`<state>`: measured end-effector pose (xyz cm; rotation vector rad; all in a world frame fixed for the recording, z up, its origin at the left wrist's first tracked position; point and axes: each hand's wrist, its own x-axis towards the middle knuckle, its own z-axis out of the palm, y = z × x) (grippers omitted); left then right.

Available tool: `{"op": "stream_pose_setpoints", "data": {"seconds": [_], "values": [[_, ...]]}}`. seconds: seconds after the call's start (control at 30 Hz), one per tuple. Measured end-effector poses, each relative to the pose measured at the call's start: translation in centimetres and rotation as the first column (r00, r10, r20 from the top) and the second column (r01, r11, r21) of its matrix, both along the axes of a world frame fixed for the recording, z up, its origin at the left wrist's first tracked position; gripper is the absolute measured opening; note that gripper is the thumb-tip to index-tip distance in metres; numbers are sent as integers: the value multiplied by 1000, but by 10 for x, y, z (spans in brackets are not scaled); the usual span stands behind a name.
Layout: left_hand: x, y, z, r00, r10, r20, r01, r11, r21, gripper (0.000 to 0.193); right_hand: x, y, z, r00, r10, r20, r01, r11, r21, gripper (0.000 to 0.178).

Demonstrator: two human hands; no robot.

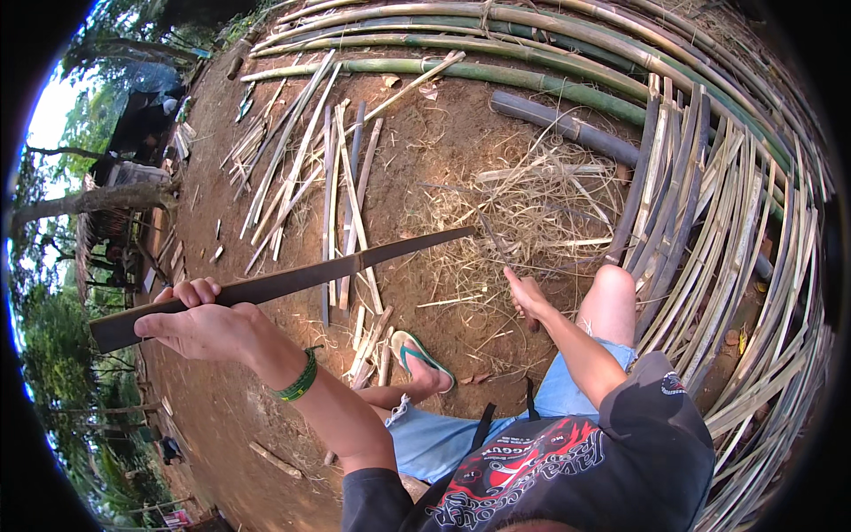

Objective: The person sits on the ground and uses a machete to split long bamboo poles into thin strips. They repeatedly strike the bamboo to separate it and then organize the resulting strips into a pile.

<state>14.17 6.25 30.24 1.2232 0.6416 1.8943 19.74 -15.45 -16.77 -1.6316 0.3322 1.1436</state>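
My left hand point(204, 324) is closed around the wide end of a long dark bamboo slat point(310, 273), thumb lying along it. The slat slants up to the right, its narrow end over a heap of shavings. In my right hand point(529, 297) is a knife point(493, 238) with a thin dark blade, its brown handle end showing below my fist. The blade points up and away, close to the slat's far tip; whether they touch I cannot tell. Pale curled bamboo shavings point(541, 208) lie on the ground just beyond my right hand.
Split bamboo strips point(355, 191) lie scattered on the brown dirt ahead. Long green bamboo poles point(399, 66) curve across the far side. Many strips point(700, 275) are stacked at my right, beside my bare knee. A short grey bamboo piece point(567, 127) lies beyond the shavings. My sandalled foot point(422, 363) rests near wood offcuts.
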Motion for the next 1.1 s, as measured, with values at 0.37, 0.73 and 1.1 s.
{"op": "stream_pose_setpoints", "data": {"seconds": [0.37,0.73,1.1], "values": [[-35,14,1,919,-382,95,388,920,-56,63,-48,-1,-21,994,64,83,-61,997,-47,72],[-71,2,-14,704,-701,110,698,712,73,72,-49,0,-21,1000,3,31,-7,991,133,55],[-77,5,-25,657,-749,82,738,662,132,60,-67,3,0,992,-35,122,0,960,281,45]]}}
